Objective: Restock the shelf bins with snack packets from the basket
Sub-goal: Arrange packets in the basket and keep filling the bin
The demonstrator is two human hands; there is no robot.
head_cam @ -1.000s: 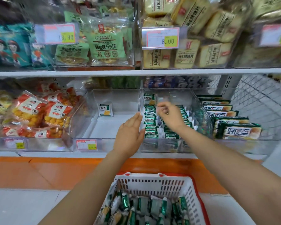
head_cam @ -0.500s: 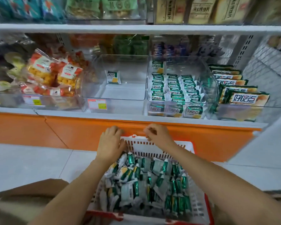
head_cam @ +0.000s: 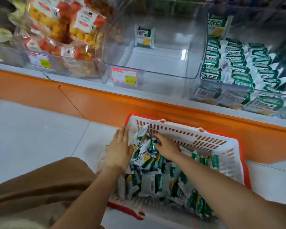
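A white basket with a red rim (head_cam: 205, 136) stands on the floor, filled with several green-and-white snack packets (head_cam: 149, 177). My left hand (head_cam: 119, 149) lies flat with straight fingers against the left side of the pile. My right hand (head_cam: 165, 145) reaches into the pile's far end, its fingers curled over a clump of packets. Above, the middle clear bin (head_cam: 155, 63) holds a single packet (head_cam: 144, 37). The bin to its right holds rows of the same packets (head_cam: 234, 63).
A clear bin of red and orange snack bags (head_cam: 64, 30) stands at the upper left. Price tags (head_cam: 123, 76) hang on the bin fronts. The orange shelf base (head_cam: 106, 104) runs just behind the basket. My brown-clothed knee (head_cam: 40, 187) is beside it on the grey tiled floor.
Both hands dropped from the shelf bin to the basket rim and are now among the packets. The view tilted down and moved closer to the basket.
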